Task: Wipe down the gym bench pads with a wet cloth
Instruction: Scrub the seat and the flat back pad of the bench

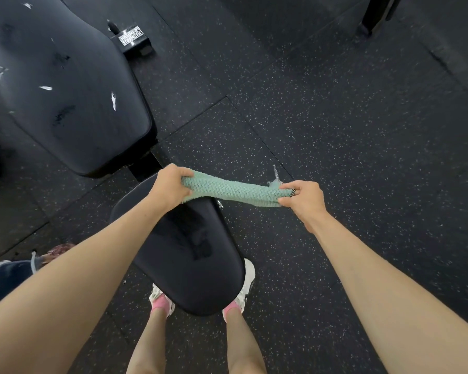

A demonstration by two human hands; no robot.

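Note:
A mint green cloth point(233, 190), rolled into a thick twisted tube, is stretched between both hands above the floor. My left hand point(168, 188) grips its left end and my right hand point(304, 197) pinches its right end, where a frayed thread sticks up. Below the hands lies the small black seat pad point(195, 265) of the gym bench. The long black back pad point(65, 85), torn in several places with white showing, fills the upper left.
Black speckled rubber floor point(349, 130) spreads to the right. The bench's foot with a white label point(131, 39) sits at top centre, and a dark metal leg point(373, 14) stands top right. My white shoes point(243, 290) stand under the seat pad. A bag point(14, 271) lies at the left edge.

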